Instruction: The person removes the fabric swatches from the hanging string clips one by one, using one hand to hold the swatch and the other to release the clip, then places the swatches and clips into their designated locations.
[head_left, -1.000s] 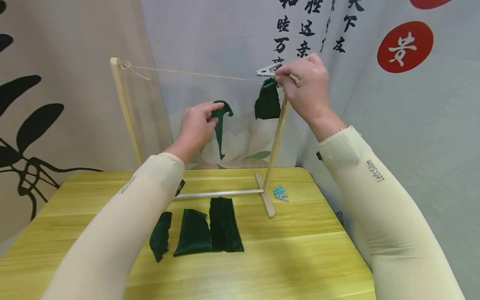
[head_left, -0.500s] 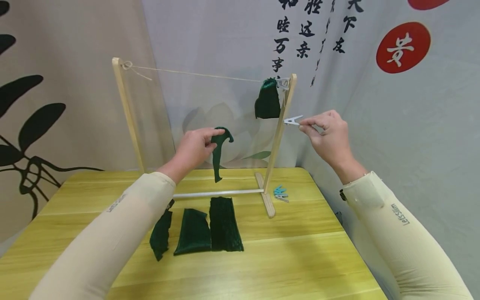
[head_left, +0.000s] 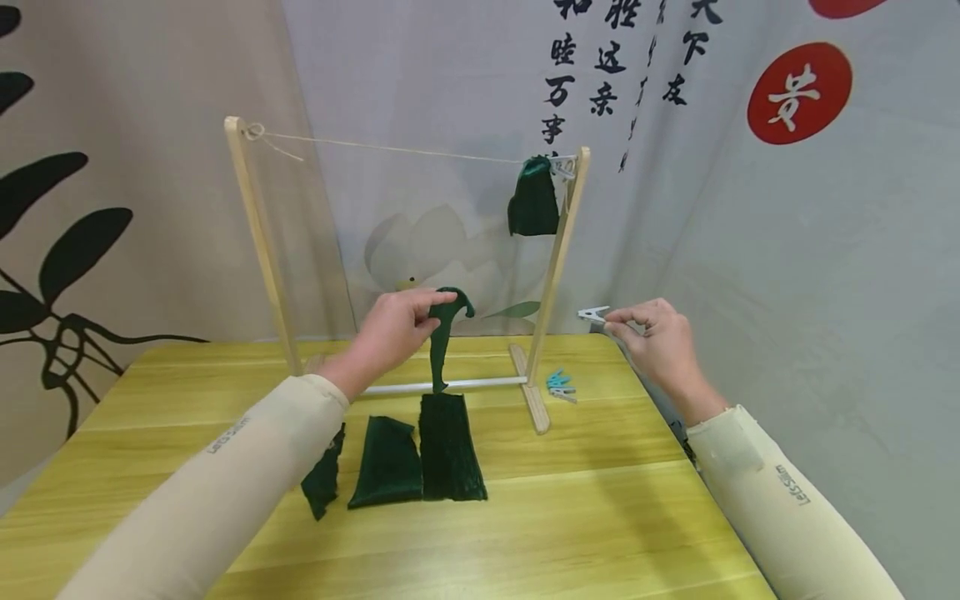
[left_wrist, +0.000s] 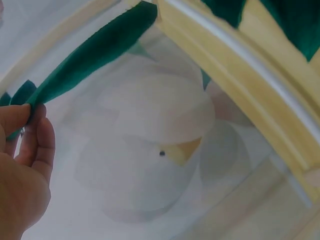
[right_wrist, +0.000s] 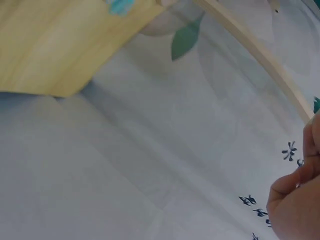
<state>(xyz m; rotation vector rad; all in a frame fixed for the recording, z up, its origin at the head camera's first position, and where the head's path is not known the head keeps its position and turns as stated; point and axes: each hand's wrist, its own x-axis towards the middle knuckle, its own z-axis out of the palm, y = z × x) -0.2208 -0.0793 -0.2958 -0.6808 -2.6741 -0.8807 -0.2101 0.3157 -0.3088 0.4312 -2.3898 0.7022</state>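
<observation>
Two holds, well apart — L hand [head_left: 396,329] pinches green cloth [head_left: 443,337], R hand [head_left: 654,343] pale peg [head_left: 592,315]; I'd guess mid-hanging — next prob. needs draping over line [head_left: 390,149].

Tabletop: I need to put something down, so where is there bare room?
Bare: right of the rightmost flat green cloth, in front of the clothespins; also left of the left sleeve. Crowded: the middle, where three green cloths lie before the white rod.

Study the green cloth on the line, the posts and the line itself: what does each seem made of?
Green cloth: probably velvet, glossy up top, dark below.
Posts: likely bare matt wood, from their pale tan colour.
Line: seemingly matt cream string, thin and knotted; fibre unclear.
</observation>
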